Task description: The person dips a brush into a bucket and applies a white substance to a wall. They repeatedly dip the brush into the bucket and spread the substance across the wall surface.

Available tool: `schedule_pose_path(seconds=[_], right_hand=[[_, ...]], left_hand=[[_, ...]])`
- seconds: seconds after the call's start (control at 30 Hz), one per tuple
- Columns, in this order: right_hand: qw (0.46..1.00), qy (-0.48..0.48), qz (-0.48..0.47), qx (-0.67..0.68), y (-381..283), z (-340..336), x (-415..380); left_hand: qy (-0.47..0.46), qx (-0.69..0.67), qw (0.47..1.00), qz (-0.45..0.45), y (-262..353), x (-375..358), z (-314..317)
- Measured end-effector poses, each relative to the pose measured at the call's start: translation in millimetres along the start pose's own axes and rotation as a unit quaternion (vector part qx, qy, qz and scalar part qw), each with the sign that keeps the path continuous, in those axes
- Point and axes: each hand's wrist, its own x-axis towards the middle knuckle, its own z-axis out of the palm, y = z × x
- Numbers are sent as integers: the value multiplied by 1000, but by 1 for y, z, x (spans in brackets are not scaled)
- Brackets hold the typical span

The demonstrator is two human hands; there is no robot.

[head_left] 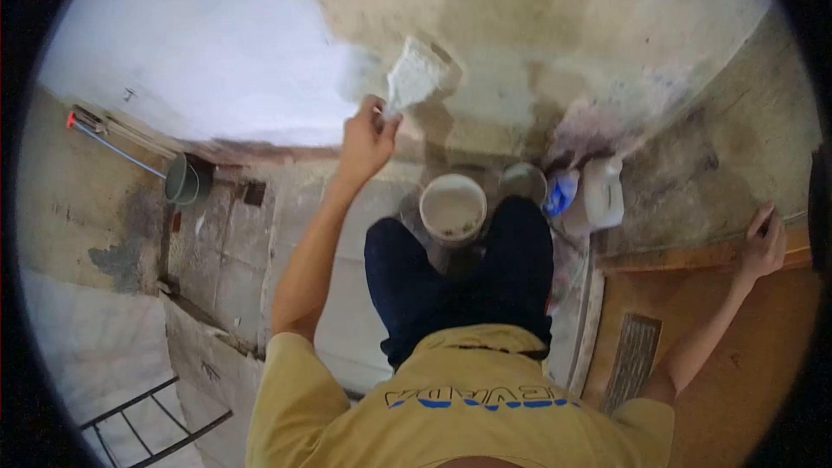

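My left hand is closed around the handle of a wide flat paintbrush, its fan-shaped head coated in white. The brush head overlaps the bare tan part of the wall, just right of the white-coated area. Off to the right, my right hand has its fingers curled at the upper edge of the brown door's frame. Between my knees stands a round white bucket with pale liquid inside.
A second bucket, a blue bag or packet and a white jug stand along the wall. Far left are a dark bucket and a blue-handled pole. A black metal rack lies lower left.
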Motion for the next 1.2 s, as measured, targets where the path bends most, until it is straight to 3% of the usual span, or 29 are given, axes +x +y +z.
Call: schedule_pose_path(seconds=[0.13, 0.2, 0.23, 0.3, 0.37, 0.43, 0.47, 0.5, 0.53, 0.57, 0.6, 0.67, 0.73, 0.8, 0.83, 0.9, 1.07, 1.2], right_hand=[[999, 29, -6, -43, 17, 11, -7], [998, 36, -26, -51, 22, 11, -8], [997, 37, -26, -61, 22, 11, -7], [997, 38, -26, -68, 9, 8, -6], [969, 4, 160, 190, -36, -7, -1], [852, -67, 317, 411, -94, -6, -21], [814, -110, 326, 469, -146, -23, -16], [825, -155, 287, 462, -195, -32, -11], [786, -259, 282, 486, -232, -21, -33], [805, -403, 177, 399, -269, 0, -56], [645, -409, 215, 609, -316, -22, -43], [643, -465, 111, 599, -389, 4, -89], [607, -587, 1, 536, -440, 20, -120], [569, -651, -68, 498, -477, 25, -130], [547, -682, -92, 476, -493, 31, -137], [530, -703, -88, 466, -522, 48, -164], [466, -733, -89, 488, -529, 63, -166], [437, -764, -10, 475, -535, 64, -164]], left_hand=[[-14, 30, 999, -14, -60, -90, 74], [-124, 66, 981, -131, -82, -119, 96], [-128, 64, 980, -136, -93, -128, 103], [-267, 114, 934, -211, -117, -136, 114], [-270, 141, 930, -207, -142, -145, 129], [-276, 164, 926, -200, -152, -145, 140], [-302, 162, 912, -227, -153, -144, 144], [-327, 161, 896, -253, -154, -144, 148], [-328, 160, 895, -256, -153, -145, 149], [-347, 156, 891, -247, -150, -144, 148], [-367, 152, 886, -238, -149, -142, 149], [-378, 124, 880, -257, -177, -149, 166], [-387, 94, 875, -277, -185, -146, 167], [-442, 13, 813, -379, -171, -139, 149], [-442, 14, 812, -381, -169, -140, 145], [-425, -65, 811, -397, -168, -143, 138], [-451, -73, 788, -413, -189, -143, 128], [-442, -80, 788, -420, -187, -144, 120]])
